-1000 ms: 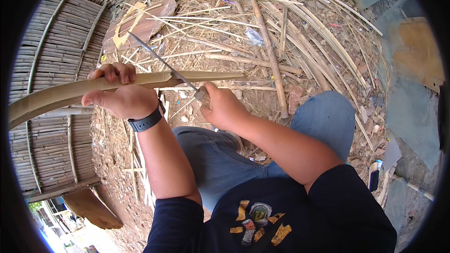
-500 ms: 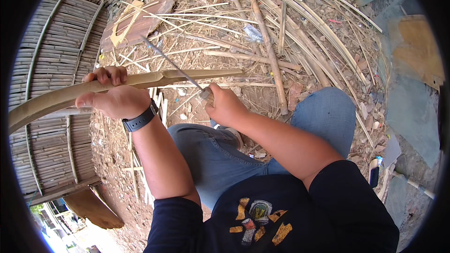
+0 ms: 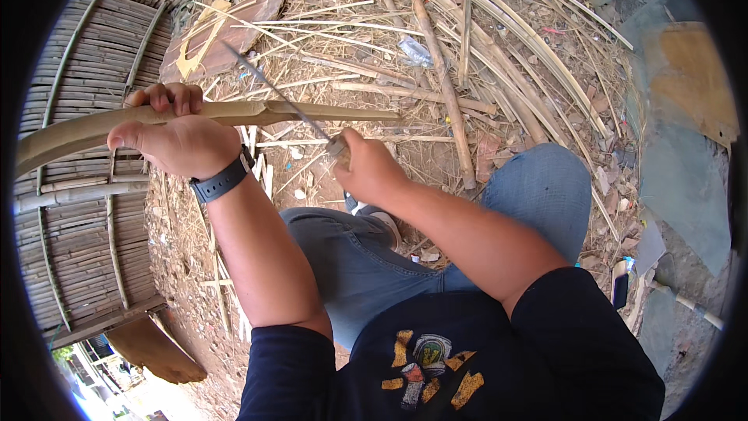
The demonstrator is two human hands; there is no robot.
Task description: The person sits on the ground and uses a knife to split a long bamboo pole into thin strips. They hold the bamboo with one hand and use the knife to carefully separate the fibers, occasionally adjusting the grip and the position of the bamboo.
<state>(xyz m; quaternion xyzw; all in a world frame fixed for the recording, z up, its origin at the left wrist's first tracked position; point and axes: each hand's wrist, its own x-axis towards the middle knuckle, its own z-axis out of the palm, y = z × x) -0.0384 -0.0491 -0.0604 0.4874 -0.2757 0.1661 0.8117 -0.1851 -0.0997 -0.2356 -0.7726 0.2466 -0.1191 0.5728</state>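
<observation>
A long split bamboo piece (image 3: 241, 114) stretches across from the left edge of the view, its narrow end pointing right over the ground. My left hand (image 3: 183, 140), with a dark watch on the wrist, is wrapped round it, fingers on the far side and thumb stretched along the near side. In my right hand (image 3: 370, 168) is the handle of a long-bladed knife (image 3: 269, 78). Its thin blade slants up to the left and crosses the bamboo near a notch-like step; whether the edge touches it, I cannot tell.
Several bamboo strips and poles (image 3: 444, 70) litter the straw-covered ground ahead. A brownish sheet (image 3: 222, 54) lies at the far left, near a slatted bamboo panel (image 3: 86, 132). Grey sheets (image 3: 678, 179) lie at the right, with a phone (image 3: 621, 284) near them. A clear plastic scrap (image 3: 415, 51) lies ahead.
My left hand and the bamboo have shifted a little to the left and slightly away from me. The knife and my right hand have moved slightly left, up along the bamboo.
</observation>
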